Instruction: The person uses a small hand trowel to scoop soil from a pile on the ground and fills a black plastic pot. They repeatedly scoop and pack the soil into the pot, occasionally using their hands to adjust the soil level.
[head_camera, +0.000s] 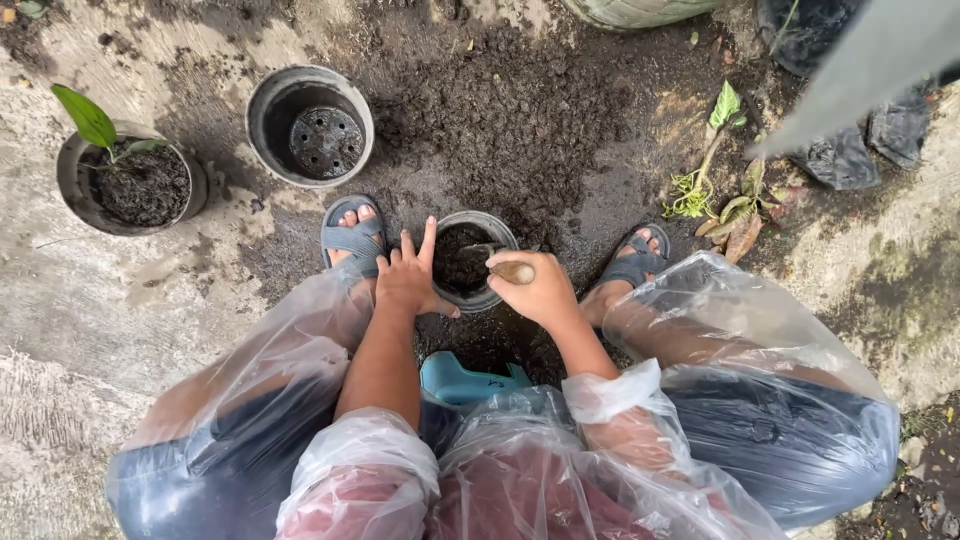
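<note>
Between the two sandalled feet, on soil-strewn concrete ground (120, 300), a small grey pot (472, 261) is sitting upright, partly filled with dark soil. The left hand (408, 275) is resting against the pot's left rim, its grip apart, fingers spreading and pointing away from the person, thumb lying along the near edge. The right hand (535, 288) is hovering over the pot's right rim, its grip clamped on a wooden-handled trowel (500, 266) whose blade is dipping into the soil inside the pot. The left foot's sandal (352, 236) is lying just beside the left hand; the right foot's sandal (634, 262) is standing a little further from the pot. A heap of loose dark soil (510, 110) is spreading beyond the pot's far edge. To the far left, an empty black pot (310, 125) with a holed base is standing near the left foot, and a pot holding a green seedling (130, 175) is standing well apart at the left edge. Uprooted plants (715, 165) are lying to the right, near the right foot. A blue stool (465, 380) is showing under the person, who is wearing a clear plastic raincoat (520, 470).
</note>
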